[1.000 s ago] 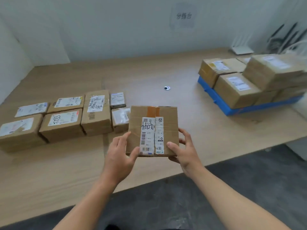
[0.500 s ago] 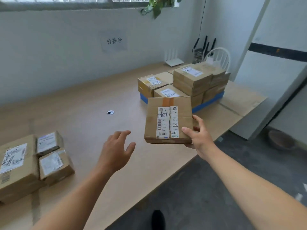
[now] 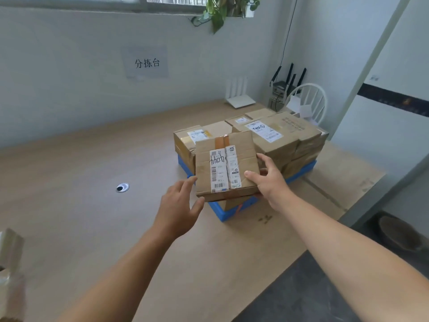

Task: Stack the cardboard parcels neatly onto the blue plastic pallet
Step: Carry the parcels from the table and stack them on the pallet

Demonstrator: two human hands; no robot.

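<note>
Has moved the parcel (image 3: 226,163) over the near corner of the blue pallet (image 3: 218,211), gripping its right edge in the right hand (image 3: 270,182), with open left hand (image 3: 177,210) returning beside it, so ready for setting down.

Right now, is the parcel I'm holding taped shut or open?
Shut: the parcel has brown tape across its top edge, and its flaps lie flat.
</note>
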